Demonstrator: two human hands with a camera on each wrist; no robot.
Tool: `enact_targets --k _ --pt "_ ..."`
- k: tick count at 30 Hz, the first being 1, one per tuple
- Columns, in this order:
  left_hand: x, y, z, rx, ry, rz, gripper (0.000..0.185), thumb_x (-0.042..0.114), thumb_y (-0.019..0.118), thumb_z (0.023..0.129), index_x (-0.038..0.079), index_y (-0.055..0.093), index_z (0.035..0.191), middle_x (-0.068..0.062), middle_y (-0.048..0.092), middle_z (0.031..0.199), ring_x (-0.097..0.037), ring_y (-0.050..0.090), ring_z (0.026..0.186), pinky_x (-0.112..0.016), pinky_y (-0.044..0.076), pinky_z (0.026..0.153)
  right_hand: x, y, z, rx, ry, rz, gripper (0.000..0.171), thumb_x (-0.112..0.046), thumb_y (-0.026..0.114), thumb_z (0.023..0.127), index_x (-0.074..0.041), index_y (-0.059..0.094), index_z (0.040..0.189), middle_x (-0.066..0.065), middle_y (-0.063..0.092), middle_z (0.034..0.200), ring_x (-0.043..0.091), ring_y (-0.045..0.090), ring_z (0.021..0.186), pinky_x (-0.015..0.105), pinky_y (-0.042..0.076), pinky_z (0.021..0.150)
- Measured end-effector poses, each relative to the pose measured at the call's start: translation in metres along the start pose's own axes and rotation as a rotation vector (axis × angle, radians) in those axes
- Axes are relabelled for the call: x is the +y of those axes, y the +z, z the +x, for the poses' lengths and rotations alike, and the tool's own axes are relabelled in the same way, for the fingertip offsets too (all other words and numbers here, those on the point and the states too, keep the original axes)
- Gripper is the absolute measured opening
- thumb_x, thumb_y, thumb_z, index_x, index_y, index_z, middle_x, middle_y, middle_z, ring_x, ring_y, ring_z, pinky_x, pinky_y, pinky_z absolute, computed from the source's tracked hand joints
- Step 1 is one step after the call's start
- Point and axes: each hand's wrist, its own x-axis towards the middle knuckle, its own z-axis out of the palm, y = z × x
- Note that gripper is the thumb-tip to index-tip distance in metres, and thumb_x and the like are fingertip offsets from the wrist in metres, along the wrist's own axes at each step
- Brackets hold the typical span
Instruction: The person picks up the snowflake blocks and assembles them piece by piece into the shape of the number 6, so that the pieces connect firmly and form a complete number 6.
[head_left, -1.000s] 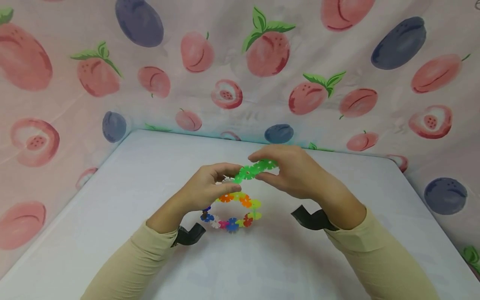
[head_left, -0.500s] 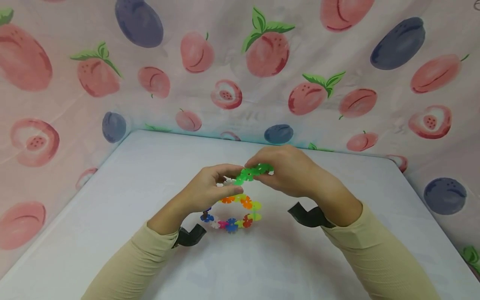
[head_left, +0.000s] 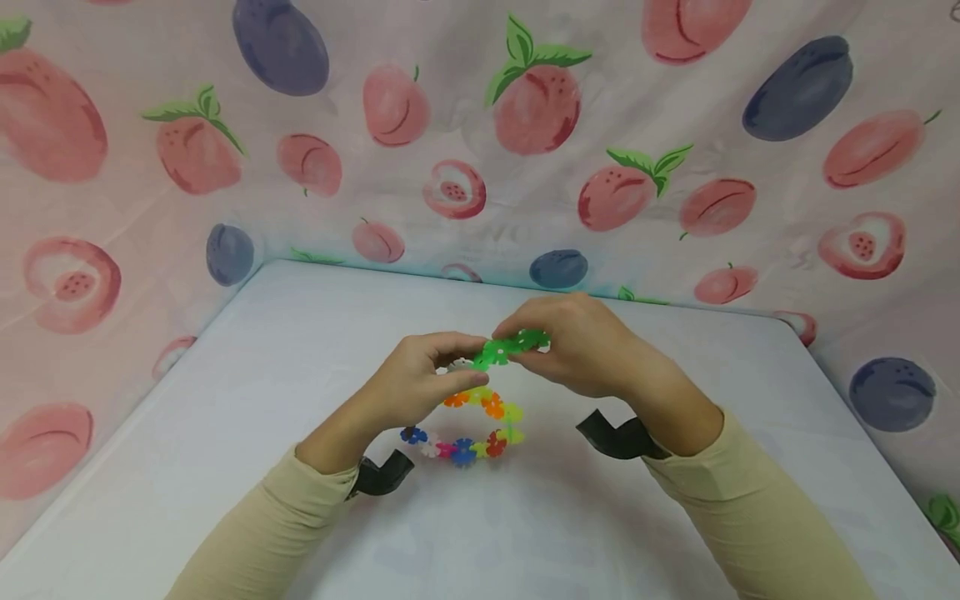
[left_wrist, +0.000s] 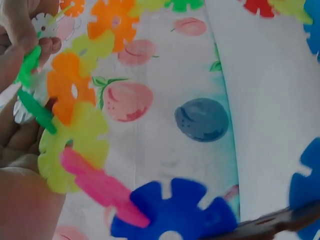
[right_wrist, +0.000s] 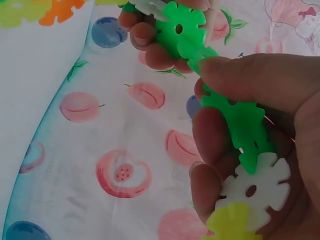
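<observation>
My left hand (head_left: 416, 379) pinches a chain of slotted plastic snowflake discs at a white and green stretch. From it hangs a loop of mixed-colour discs (head_left: 463, 451). With thumb and fingers, my right hand (head_left: 585, 346) grips the run of green discs (head_left: 498, 350) just right of the left fingertips. A white disc (right_wrist: 257, 187) and a yellow disc (right_wrist: 230, 222) sit in my right palm in the right wrist view. The left wrist view shows a pink disc (left_wrist: 102, 185) joined to a blue disc (left_wrist: 172, 207). The left fingers cover some joints.
Below the hands spreads a white tabletop (head_left: 300, 308). A fruit-print cloth (head_left: 457, 100) rises behind it and along both sides. Black curved mounts (head_left: 618, 435) stick out from the wrists.
My right hand has shifted slightly left, closer to the left hand, and the green discs moved with it. The left hand and the hanging loop have barely moved.
</observation>
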Motion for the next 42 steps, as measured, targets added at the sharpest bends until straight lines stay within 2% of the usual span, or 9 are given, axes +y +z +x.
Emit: enact_targets --k 5,13,22,35,38,42 --pt "0.0013 0.0029 -0.0009 0.042 -0.033 -0.04 0.039 0.01 0.073 0.092 -0.003 0.064 0.128 -0.01 0.068 0.122 -0.022 0.068 0.108 -0.029 0.054 0.089 -0.0016 -0.0007 -0.0011 0.019 0.028 -0.005 0.025 -0.005 0.078 0.085 -0.01 0.077 0.11 0.001 0.074 0.103 0.021 0.07 0.091 0.036 0.058 0.075" --pt "0.0014 0.0024 -0.0024 0.045 -0.066 -0.028 0.039 0.013 0.075 0.091 0.0 0.066 0.126 -0.006 0.069 0.118 -0.021 0.068 0.107 -0.029 0.055 0.086 -0.0009 0.0012 -0.0018 0.025 0.034 0.009 0.024 -0.005 0.078 0.086 -0.009 0.077 0.109 0.002 0.074 0.102 0.021 0.07 0.091 0.035 0.058 0.074" --pt "0.0043 0.001 -0.0034 0.027 -0.041 -0.009 0.04 0.013 0.074 0.092 -0.002 0.065 0.128 -0.009 0.069 0.119 -0.021 0.069 0.105 -0.028 0.055 0.085 -0.0011 0.0025 -0.0033 0.03 0.045 0.018 0.024 -0.006 0.079 0.086 -0.009 0.077 0.109 0.002 0.074 0.103 0.021 0.07 0.093 0.036 0.058 0.075" --pt "0.0051 0.0017 -0.003 0.042 -0.067 0.035 0.039 0.017 0.075 0.092 0.001 0.067 0.126 -0.005 0.069 0.119 -0.021 0.067 0.109 -0.032 0.054 0.089 -0.001 0.0056 -0.003 0.042 0.031 0.048 0.028 -0.004 0.081 0.083 -0.006 0.076 0.11 0.003 0.074 0.103 0.021 0.069 0.095 0.035 0.058 0.078" --pt "0.004 0.0018 -0.0033 0.034 -0.062 0.043 0.039 0.017 0.074 0.093 0.001 0.066 0.128 -0.005 0.068 0.121 -0.021 0.066 0.109 -0.036 0.053 0.092 -0.0003 0.005 -0.0028 0.027 0.03 0.052 0.03 -0.005 0.081 0.083 -0.005 0.075 0.113 0.004 0.073 0.106 0.022 0.069 0.097 0.035 0.058 0.079" --pt "0.0014 0.0005 -0.0049 0.023 -0.057 0.067 0.04 0.019 0.071 0.094 0.002 0.064 0.13 -0.006 0.067 0.125 -0.023 0.064 0.111 -0.042 0.051 0.096 0.0032 0.0001 -0.0048 -0.028 0.061 0.051 0.039 -0.014 0.081 0.085 -0.005 0.071 0.122 0.005 0.071 0.115 0.022 0.067 0.104 0.039 0.057 0.084"
